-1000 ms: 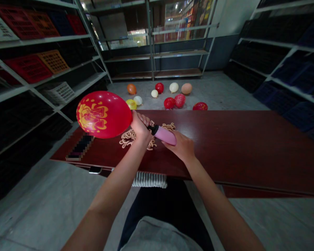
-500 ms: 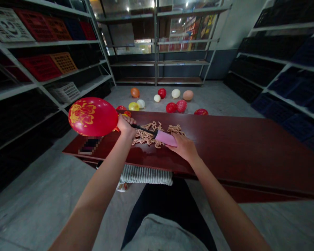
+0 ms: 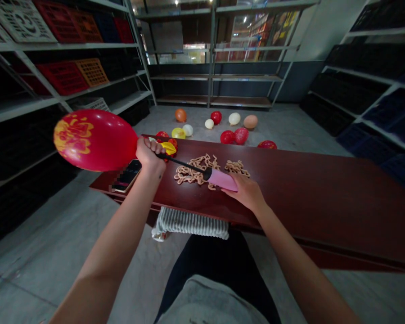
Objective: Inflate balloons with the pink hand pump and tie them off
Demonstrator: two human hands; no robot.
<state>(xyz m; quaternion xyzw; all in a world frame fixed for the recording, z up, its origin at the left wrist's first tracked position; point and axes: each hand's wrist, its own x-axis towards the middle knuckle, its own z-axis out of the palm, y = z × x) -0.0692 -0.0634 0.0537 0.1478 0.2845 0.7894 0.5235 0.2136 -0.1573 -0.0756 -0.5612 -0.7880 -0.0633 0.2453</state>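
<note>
In the head view, a big red balloon (image 3: 97, 140) with yellow print stands out to the left of my left hand (image 3: 150, 154). My left hand is closed around the balloon's neck and the end of a hand balloon pump (image 3: 222, 180). The pump has a pink barrel and a thin black rod, which shows between my two hands. The barrel's right end is wrapped by my right hand (image 3: 246, 192). Below the pump, tan chain-like links (image 3: 192, 171) lie on the dark red table (image 3: 307, 193). My left fingers hide the balloon's mouth.
A phone (image 3: 130, 174) lies on the table's left end, near small red and yellow items (image 3: 169, 147). Several balloons (image 3: 234, 119) rest on the floor beyond. Shelves with crates (image 3: 63, 77) stand on both sides. A grey ribbed cushion (image 3: 192, 222) is under the table's front edge.
My left hand and the balloon have moved left, away from my right hand, and more black rod shows between the hands. The balloon looks larger. The view has shifted slightly.
</note>
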